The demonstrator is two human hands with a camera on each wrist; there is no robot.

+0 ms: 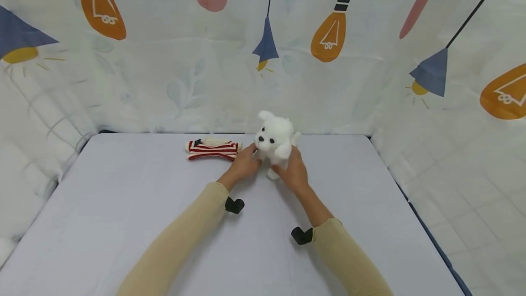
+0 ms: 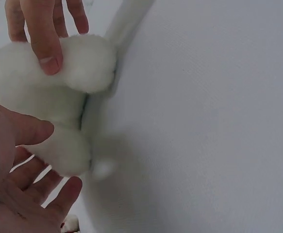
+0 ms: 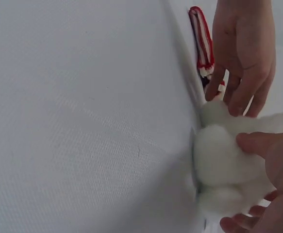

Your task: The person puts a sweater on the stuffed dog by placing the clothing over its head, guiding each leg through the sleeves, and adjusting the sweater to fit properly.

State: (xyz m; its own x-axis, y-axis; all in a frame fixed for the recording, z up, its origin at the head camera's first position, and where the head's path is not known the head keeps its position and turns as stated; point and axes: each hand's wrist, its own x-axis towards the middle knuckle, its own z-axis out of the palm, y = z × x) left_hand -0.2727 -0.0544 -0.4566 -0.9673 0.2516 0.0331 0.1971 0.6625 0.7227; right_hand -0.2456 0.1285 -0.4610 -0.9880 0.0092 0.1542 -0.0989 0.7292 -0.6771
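Note:
A white plush dog (image 1: 276, 137) with dark eyes and nose stands upright on the white table, its head tilted. My left hand (image 1: 245, 164) is at its left side; in the left wrist view the thumb and fingers of that hand (image 2: 15, 165) curl round a leg. From the other side my right hand (image 1: 295, 171) grips the lower body, its thumb (image 3: 253, 142) pressing into the fur. Just left of the dog lies a folded striped knit piece (image 1: 213, 148) in red and cream with a dark patch, close to my left hand but not held.
The white-covered table (image 1: 123, 223) ends at a printed fabric curtain (image 1: 230, 81) behind, with more curtain at both sides. Small black wrist pieces (image 1: 234, 205) stick out from both sleeves.

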